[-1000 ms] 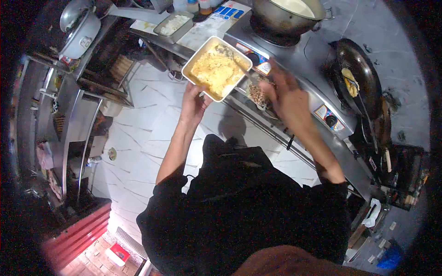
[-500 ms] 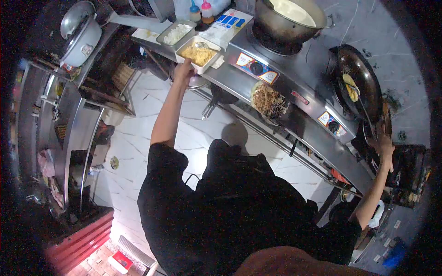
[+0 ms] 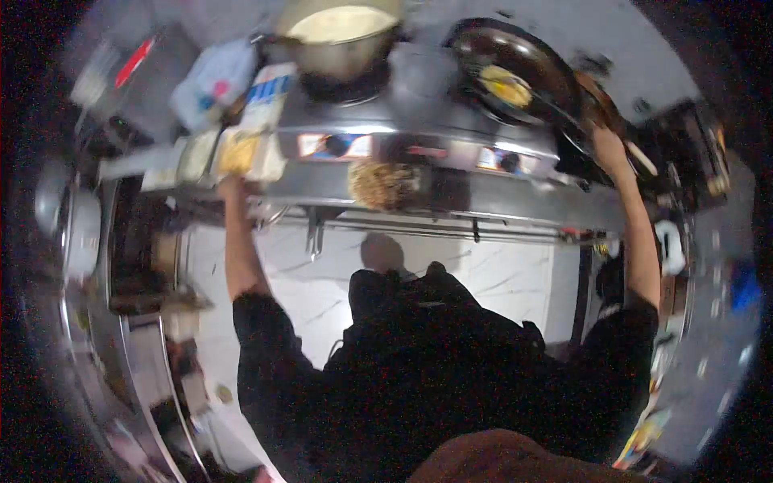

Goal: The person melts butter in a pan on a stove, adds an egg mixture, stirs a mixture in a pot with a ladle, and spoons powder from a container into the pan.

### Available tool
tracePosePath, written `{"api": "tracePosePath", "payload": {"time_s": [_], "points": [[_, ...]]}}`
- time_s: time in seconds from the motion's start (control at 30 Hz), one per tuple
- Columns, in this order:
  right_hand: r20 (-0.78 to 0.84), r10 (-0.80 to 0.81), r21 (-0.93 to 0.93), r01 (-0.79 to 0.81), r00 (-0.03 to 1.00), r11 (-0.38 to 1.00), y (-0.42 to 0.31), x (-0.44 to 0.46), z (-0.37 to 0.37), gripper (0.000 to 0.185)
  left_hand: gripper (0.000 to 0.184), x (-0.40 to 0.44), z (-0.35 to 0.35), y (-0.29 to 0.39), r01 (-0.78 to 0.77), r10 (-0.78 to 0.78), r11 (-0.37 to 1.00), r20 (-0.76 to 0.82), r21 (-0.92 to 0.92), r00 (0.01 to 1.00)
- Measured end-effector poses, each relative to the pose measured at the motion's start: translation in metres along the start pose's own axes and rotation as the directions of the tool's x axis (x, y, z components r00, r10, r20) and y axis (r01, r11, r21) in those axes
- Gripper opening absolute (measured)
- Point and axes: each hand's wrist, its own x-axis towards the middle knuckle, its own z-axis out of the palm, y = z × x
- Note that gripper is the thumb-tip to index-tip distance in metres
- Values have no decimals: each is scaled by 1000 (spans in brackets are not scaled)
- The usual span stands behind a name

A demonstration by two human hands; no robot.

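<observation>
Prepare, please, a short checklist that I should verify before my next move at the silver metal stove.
1. Left hand at the white square container of yellow food: ok.
2. Right hand closed firmly around the long thin utensil handle: cannot tell, the picture is blurred.
3. Yellow cooked piece inside the round black wok: ok.
4. Large round metal pot with pale contents apart from the wok: ok.
5. Flame under the wok: cannot tell, none visible.
6. Front counter strip between the hands free: not ok, brown crumbly food is there.
</observation>
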Motion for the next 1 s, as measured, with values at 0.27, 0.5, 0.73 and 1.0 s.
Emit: {"api": "tracePosePath", "payload": {"time_s": [0.27,0.5,0.73,1.0], "points": [[-226,21,-295,-89,974,951,15,-36,-67,11,41,-124,-8,-2,-139,-523,198,-224,-970,822],[-150,31,-408,-91,988,908,18,-62,-28,40,35,-264,86,-53,374,-818,316,-50,-872,574],[-96,111,-104,-121,989,987,-16,-14,-26,20,36,-329,141,-32,770,-868,309,165,-558,469],[-6,96,-31,-97,995,995,-39,-36,-37,18,47,-382,154,-17,945,-873,218,383,-245,301]]}}
